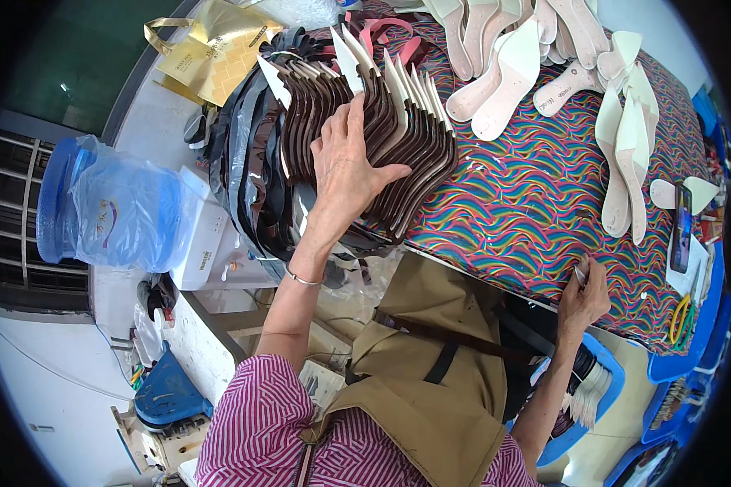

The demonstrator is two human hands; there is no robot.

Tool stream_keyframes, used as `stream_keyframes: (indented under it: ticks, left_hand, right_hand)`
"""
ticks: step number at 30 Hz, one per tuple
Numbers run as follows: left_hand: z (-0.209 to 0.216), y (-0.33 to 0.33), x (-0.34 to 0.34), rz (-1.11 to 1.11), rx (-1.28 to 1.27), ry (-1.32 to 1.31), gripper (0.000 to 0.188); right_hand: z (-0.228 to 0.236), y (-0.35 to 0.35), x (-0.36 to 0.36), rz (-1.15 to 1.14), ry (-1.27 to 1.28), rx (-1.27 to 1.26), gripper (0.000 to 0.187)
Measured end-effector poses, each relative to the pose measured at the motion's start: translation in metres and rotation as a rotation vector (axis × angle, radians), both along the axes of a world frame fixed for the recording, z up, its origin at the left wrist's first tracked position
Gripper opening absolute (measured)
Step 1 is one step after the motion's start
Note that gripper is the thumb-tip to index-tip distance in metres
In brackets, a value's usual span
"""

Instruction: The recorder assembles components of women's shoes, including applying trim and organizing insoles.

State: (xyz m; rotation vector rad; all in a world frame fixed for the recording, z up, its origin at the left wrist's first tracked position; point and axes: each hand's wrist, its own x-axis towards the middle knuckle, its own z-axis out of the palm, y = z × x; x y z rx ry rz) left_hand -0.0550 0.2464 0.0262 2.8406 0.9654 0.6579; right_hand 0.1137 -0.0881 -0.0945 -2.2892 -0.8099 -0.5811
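My left hand (345, 166) lies across a tight row of dark brown, cream-tipped shoe insoles (418, 166) standing on edge. Its fingers stretch over their tops, with the thumb held out to the right. At the table's front edge, my right hand (585, 294) is closed in a pinch. A small whitish thing (581, 268) shows at its fingertips, too small to name. Both hands work over a table with a colourful wave-patterned cover (512, 203). Loose cream insoles (508, 77) are piled at the back, and more insoles (625, 162) lie to the right.
Black strips (240, 162) are bundled left of the row. Beyond them are a gold bag (211, 53) and a blue water bottle (122, 203) wrapped in plastic. A phone (681, 227) and yellow-handled scissors (679, 319) lie at the right edge. A blue tub (613, 369) holding brushes stands below the table.
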Motion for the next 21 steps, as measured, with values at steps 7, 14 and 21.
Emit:
stream_keyframes:
  ticks: [7, 14, 21]
  left_hand:
    - [0.0, -0.004, 0.0, 0.0, 0.036, -0.001, 0.114]
    - [-0.004, -0.016, 0.003, 0.006, 0.148, 0.046, 0.115]
    - [-0.005, -0.015, 0.003, 0.009, 0.134, 0.039, 0.116]
  right_hand:
    - [0.001, -0.001, -0.001, -0.004, 0.021, -0.002, 0.016]
    - [0.002, 0.004, 0.001, 0.005, -0.06, 0.028, 0.008]
    - [0.002, 0.002, -0.001, 0.002, 0.0, 0.013, 0.013]
